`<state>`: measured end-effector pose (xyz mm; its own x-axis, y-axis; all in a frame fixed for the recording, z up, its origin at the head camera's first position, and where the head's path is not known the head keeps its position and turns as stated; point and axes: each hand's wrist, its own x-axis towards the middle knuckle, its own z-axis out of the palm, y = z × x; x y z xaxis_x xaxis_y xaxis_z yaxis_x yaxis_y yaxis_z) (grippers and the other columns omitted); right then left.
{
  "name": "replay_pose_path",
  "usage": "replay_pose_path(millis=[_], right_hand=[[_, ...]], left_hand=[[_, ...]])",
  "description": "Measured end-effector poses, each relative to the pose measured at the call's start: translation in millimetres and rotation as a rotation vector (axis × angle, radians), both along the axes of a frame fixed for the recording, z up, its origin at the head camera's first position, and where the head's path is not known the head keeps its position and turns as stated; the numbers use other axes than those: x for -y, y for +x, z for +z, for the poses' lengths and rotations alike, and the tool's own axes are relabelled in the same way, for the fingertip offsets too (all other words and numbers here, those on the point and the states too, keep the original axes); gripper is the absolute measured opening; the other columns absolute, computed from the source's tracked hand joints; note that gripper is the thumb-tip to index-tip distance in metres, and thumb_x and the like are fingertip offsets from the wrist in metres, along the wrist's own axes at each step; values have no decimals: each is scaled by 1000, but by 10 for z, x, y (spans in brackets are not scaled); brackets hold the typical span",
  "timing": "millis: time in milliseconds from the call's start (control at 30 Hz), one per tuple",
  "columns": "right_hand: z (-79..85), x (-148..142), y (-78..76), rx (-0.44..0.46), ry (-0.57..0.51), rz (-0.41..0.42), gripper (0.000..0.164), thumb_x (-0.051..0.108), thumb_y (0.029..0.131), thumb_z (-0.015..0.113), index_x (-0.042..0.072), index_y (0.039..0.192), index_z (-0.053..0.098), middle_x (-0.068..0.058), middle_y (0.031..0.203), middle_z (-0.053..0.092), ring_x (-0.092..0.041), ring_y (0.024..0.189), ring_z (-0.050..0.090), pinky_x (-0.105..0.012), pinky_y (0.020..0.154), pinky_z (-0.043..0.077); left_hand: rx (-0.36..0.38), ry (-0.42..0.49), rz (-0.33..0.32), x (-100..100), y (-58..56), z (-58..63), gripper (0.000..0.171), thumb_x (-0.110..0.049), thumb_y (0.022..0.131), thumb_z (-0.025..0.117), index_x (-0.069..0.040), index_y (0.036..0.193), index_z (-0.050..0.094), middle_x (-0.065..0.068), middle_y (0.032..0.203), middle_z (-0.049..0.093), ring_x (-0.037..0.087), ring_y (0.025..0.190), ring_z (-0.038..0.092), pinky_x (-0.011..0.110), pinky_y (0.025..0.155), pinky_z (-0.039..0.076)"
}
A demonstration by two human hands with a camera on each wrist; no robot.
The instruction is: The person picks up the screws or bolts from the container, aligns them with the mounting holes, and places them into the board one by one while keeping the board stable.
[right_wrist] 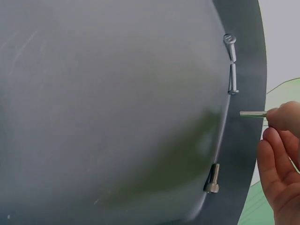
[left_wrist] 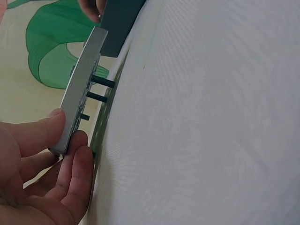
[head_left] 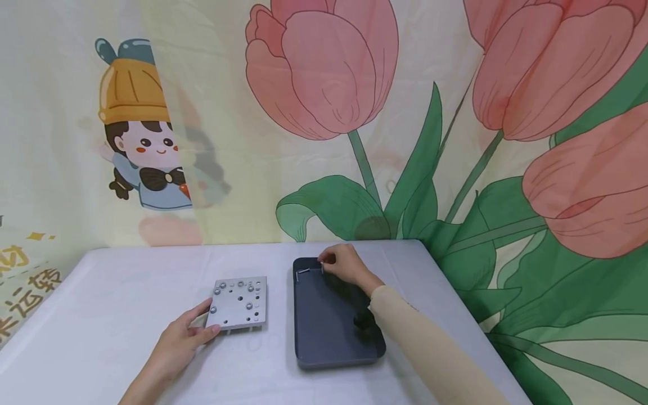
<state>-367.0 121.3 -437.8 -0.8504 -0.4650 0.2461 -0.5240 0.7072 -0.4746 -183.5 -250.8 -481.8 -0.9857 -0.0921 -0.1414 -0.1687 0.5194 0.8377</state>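
My left hand point(head_left: 174, 343) grips the near left corner of a square silver metal plate point(head_left: 235, 312), thumb on one face and fingers beneath. Several bolt heads point(head_left: 249, 306) sit on the plate's upper face among open holes. Bolt shanks point(left_wrist: 102, 80) stick out of its underside in the left wrist view. Over the far end of a dark tray point(head_left: 336, 332), my right hand point(head_left: 346, 265) pinches a small bolt point(right_wrist: 253, 114); its head is hidden by the fingertips, and its bare shank points toward the tray.
Along the tray's far edge lie two bolts point(right_wrist: 230, 49) close together, with another bolt point(right_wrist: 213, 178) near the corner. A white cloth point(head_left: 116, 315) covers the table. Behind it hangs a backdrop point(head_left: 228, 169) printed with tulips and a cartoon figure.
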Motion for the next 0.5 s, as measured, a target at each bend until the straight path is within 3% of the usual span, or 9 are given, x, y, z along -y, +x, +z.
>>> replay_pose_path(millis=[500], right_hand=[[116, 263, 72, 83, -163, 17, 14, 10, 95, 79, 8, 108, 82, 2, 93, 76, -10, 85, 68, -28, 79, 57]], left_hand=[[-20, -16, -1, 2, -1, 10, 81, -30, 99, 78, -16, 167, 36, 23, 164, 42, 16, 103, 68, 27, 77, 49]])
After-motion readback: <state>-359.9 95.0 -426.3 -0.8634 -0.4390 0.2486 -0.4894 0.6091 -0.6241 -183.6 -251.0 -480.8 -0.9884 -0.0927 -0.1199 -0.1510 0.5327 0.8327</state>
